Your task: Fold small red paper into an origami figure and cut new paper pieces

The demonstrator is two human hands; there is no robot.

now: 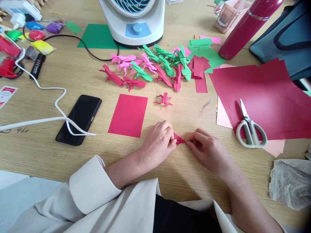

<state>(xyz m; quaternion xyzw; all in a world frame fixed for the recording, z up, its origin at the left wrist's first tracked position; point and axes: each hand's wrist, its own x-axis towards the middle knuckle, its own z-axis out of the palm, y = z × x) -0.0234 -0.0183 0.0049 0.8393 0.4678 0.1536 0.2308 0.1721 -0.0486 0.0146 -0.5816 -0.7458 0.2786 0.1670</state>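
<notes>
A small piece of folded red paper (178,139) is stretched between my two hands, just above the table near its front edge. My left hand (159,142) is closed round its left end, which the fingers hide. With thumb and forefinger my right hand (206,150) pinches the narrow right tip. Beyond the hands sits a small folded red paper figure (164,99) with thin legs. To the left of it lies a flat red paper rectangle (128,115). Several folded red, pink and green paper insects (138,71) are heaped farther back.
Scissors (250,129) rest on large red sheets (257,94) at the right. A black phone (80,118) with a white cable (60,97) across it lies at left. A fan (133,22), a red bottle (250,29) and a blue bag (284,42) stand behind.
</notes>
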